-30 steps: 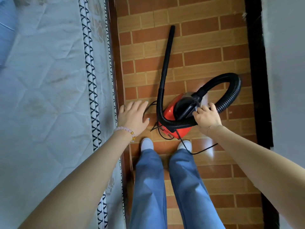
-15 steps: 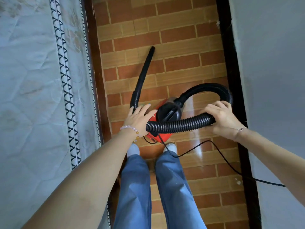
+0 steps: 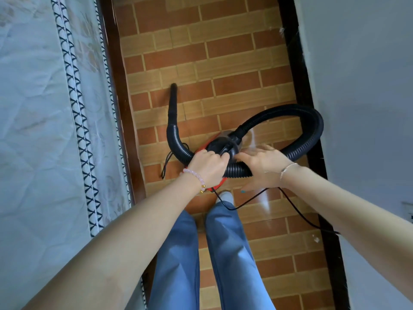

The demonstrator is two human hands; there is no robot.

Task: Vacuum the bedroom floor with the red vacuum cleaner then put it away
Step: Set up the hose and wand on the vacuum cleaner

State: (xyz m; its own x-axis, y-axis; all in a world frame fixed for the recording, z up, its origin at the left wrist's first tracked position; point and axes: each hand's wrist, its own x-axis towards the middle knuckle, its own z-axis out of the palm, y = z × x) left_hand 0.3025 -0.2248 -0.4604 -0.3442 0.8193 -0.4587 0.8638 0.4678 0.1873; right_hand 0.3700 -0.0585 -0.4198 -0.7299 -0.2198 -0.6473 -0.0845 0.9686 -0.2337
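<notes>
Narrow brick-pattern floor (image 3: 223,63) strip, bed (image 3: 33,130) on its left edge, grey wall (image 3: 357,86) on its right. Nearest: person's jeans legs (image 3: 178,253), one white shoe (image 3: 225,195) showing. Power cord (image 3: 297,209) trails from the shoe off to the wall-side edge.

Both hands are low over the red vacuum cleaner (image 3: 223,142), which sits on the floor mid-strip just past the shoe. Left hand (image 3: 207,166) is clenched round the hose (image 3: 312,121) where it crosses the machine; half a second ago it was spread and only reaching in. Right hand (image 3: 263,168) holds the same hose stretch, fingers laid over the top, thumb underneath; blurred, so how tight the grip is can't be told.

Hose loops out toward the wall-side edge and back. Its other end curves up the bed side, and the nozzle (image 3: 173,97) lies on the floor farther out, pulled nearer than a second ago.

Judgement: the hose is being gathered in, most likely to lift or pack up the machine. No suction pass is visible now.
</notes>
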